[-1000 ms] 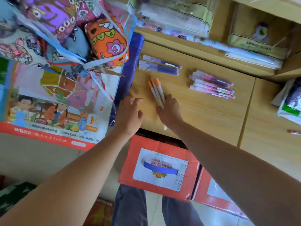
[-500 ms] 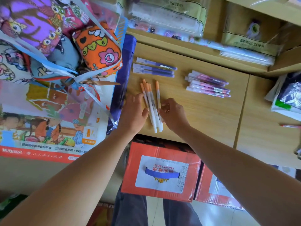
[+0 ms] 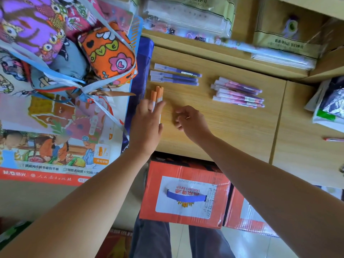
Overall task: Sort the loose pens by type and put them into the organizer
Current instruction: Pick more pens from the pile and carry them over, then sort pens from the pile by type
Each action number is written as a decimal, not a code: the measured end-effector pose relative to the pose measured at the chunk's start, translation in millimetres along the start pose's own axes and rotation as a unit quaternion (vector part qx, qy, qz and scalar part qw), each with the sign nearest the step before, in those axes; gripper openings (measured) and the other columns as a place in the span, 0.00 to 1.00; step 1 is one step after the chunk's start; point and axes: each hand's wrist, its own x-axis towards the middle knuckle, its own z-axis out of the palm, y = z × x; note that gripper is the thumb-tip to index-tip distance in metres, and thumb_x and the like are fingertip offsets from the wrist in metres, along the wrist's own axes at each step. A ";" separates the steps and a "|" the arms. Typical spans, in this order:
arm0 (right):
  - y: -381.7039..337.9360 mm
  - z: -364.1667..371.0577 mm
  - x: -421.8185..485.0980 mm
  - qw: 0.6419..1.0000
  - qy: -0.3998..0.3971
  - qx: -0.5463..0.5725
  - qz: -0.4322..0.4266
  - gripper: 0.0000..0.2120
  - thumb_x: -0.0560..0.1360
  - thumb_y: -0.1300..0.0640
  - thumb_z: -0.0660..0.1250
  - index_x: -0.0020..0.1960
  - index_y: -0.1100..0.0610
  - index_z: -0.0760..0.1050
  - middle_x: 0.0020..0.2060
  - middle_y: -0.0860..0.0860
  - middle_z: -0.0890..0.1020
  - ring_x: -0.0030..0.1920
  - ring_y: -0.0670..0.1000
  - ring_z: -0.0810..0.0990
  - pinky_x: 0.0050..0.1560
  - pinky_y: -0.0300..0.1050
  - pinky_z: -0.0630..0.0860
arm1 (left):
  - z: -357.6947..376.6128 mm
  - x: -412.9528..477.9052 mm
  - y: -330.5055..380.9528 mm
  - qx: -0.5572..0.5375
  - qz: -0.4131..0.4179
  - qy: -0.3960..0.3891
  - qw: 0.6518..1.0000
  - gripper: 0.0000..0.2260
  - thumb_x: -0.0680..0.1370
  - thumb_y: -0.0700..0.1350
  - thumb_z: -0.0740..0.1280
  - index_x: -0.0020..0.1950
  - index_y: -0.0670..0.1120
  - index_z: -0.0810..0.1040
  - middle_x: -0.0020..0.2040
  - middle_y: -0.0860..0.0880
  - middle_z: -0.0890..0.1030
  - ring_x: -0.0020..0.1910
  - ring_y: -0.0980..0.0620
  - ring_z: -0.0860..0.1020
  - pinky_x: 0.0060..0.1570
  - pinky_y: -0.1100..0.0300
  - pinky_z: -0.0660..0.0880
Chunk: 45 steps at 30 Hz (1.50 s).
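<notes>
Head view. Left hand (image 3: 147, 125): fingers straight and close together, laid flat across the lower barrels of the orange-capped pens (image 3: 157, 94), holding them down on the desk (image 3: 232, 131); nothing is gripped. The orange caps project just beyond the fingertips, bunched side by side and pointing away from the person; a strip of white barrel shows at the thumb side of the palm. Right hand (image 3: 191, 121): just beside the left hand but apart from it, over bare desk; fingers loosely curled, nothing seen inside them, no pen touched. Beyond the left fingertips, near the orange caps but apart from them, three purple pens (image 3: 175, 75) lie crosswise in a row. Beyond the right hand and towards its outer side, a pile of pink pens (image 3: 238, 94) lies crosswise, well apart from the purple set. Far to the right of the right hand, a single red pen (image 3: 333, 139) lies at the frame edge on the adjoining desk section. To the left of the left hand, a printed bag (image 3: 55, 118) holds fabric pouches, with an orange pouch (image 3: 109, 53) nearest the pens. Past the pens, a shelf (image 3: 195, 46) carries packaged stationery (image 3: 186, 15). Beneath the forearms, below the near edge of the desk, stands a red carton (image 3: 184, 194)
</notes>
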 end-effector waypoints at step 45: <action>306.5 -380.7 -117.6 0.974 0.094 -0.164 -0.126 0.15 0.75 0.62 0.64 0.62 0.57 0.76 0.56 0.55 0.78 0.50 0.55 0.80 0.52 0.50 0.76 | 186.6 -30.2 408.8 0.151 0.183 -0.274 0.932 0.28 0.79 0.50 0.62 0.78 0.50 0.56 0.79 0.44 0.48 0.78 0.44 0.49 0.74 0.51 0.54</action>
